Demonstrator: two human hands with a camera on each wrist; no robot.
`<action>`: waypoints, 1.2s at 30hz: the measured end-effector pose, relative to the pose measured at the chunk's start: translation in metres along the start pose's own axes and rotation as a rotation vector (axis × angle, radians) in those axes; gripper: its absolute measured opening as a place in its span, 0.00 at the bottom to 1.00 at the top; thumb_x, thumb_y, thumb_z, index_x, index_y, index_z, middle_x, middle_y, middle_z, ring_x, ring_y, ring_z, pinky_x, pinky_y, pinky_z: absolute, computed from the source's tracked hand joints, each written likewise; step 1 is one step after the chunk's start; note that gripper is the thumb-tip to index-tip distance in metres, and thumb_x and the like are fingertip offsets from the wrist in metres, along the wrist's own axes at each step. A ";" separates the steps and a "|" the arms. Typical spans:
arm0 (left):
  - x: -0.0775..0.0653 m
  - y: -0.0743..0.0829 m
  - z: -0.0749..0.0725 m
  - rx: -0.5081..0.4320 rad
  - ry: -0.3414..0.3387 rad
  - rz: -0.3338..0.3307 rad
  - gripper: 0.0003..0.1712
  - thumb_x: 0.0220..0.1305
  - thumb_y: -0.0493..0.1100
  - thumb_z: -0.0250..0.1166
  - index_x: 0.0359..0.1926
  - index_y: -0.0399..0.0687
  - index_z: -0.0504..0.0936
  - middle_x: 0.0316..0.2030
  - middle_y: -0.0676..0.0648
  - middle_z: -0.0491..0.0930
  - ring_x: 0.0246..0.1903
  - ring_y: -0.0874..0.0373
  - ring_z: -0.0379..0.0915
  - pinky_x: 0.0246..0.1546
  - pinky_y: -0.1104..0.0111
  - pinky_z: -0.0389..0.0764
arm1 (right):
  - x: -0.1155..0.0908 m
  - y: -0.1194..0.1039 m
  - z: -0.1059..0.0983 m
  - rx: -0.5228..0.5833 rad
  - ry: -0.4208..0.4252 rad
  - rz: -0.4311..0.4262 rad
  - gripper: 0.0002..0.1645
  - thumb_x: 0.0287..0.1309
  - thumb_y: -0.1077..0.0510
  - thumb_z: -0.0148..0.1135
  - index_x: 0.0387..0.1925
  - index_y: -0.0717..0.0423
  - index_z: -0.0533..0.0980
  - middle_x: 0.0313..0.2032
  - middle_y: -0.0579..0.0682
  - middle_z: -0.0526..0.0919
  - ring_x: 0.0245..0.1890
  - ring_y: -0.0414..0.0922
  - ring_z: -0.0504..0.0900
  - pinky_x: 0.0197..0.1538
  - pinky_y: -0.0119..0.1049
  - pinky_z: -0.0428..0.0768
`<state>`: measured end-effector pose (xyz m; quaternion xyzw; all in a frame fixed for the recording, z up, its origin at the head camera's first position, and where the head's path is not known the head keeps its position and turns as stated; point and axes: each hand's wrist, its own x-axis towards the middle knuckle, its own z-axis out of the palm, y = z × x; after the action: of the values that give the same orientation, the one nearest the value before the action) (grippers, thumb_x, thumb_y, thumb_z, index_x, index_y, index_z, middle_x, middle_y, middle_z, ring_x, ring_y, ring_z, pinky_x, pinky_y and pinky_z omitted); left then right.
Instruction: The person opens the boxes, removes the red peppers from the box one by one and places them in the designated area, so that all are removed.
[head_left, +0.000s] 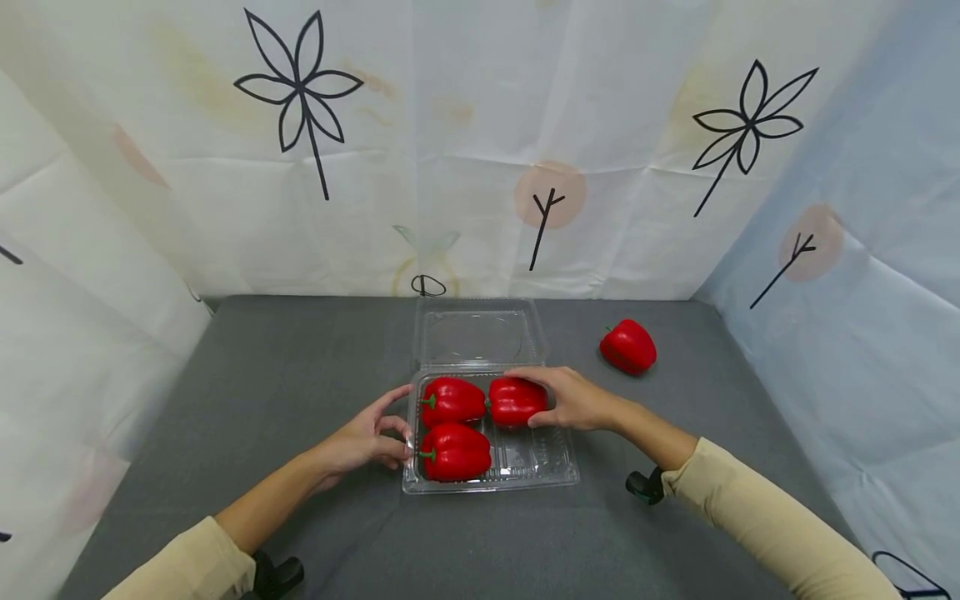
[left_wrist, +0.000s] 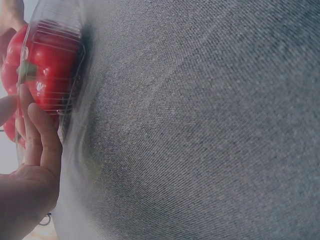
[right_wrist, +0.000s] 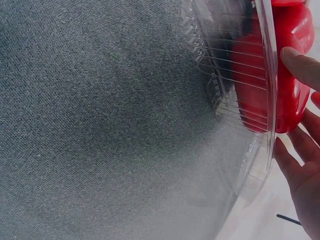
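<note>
A clear plastic clamshell container [head_left: 536,477] lies on the grey cloth with its lid folded back. In its far right part is a red bell pepper [head_left: 517,403], which my right hand [head_left: 576,402] grips between the thumb on the near side and fingers on the far side. Two more red bell peppers sit in the left half, one far [head_left: 459,402] and one near [head_left: 459,454], green stems to the left. My left hand [head_left: 367,439] rests against the left rim, fingers spread along it. In the left wrist view its fingers [left_wrist: 49,135] extend along the container wall.
Another red bell pepper [head_left: 628,347] lies on the cloth [head_left: 315,358] to the right, outside the container. The opened lid [head_left: 480,333] reaches toward the back edge. Printed fabric walls [head_left: 465,125] enclose the back and sides.
</note>
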<state>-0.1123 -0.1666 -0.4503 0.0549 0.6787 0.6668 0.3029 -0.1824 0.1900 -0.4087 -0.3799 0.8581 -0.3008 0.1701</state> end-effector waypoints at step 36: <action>-0.002 0.003 0.005 0.016 0.019 0.005 0.53 0.59 0.30 0.66 0.78 0.47 0.44 0.36 0.46 0.77 0.31 0.55 0.76 0.34 0.63 0.80 | -0.040 -0.013 -0.046 -0.080 0.207 -0.007 0.44 0.48 0.60 0.78 0.67 0.51 0.69 0.59 0.52 0.79 0.55 0.52 0.79 0.53 0.53 0.79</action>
<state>-0.1088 -0.1628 -0.4464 0.0528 0.6866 0.6627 0.2942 -0.1730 0.2316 -0.3631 -0.3561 0.8811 -0.3045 0.0644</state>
